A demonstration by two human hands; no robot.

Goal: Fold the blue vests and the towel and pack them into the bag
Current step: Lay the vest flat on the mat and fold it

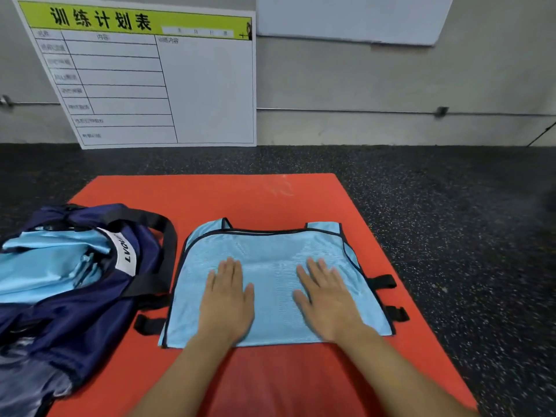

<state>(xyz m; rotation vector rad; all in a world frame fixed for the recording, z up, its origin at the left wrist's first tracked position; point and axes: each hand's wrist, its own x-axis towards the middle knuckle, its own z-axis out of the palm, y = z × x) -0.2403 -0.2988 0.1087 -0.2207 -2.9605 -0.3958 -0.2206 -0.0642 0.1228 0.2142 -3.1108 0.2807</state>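
head view: a light blue mesh vest [270, 260] lies spread flat at the centre of the frame on an orange mat [240, 194]. the left hand [227, 299] and right hand [328, 296] press on it palm-down, fingers straight and close together. at the left edge, a navy bag [90, 311] holds light blue fabric. a white schedule board [156, 85] leans on the wall at upper left, above dark speckled floor [451, 206].

Cut off, covered, or too blurred to read

The bag [75, 284] runs off the frame at nine o'clock; folded blue fabric [45, 266] inside shows only partly. Whiteboard [144, 76] row labels at eleven o'clock blur unreadably. Both forearms leave at six o'clock.
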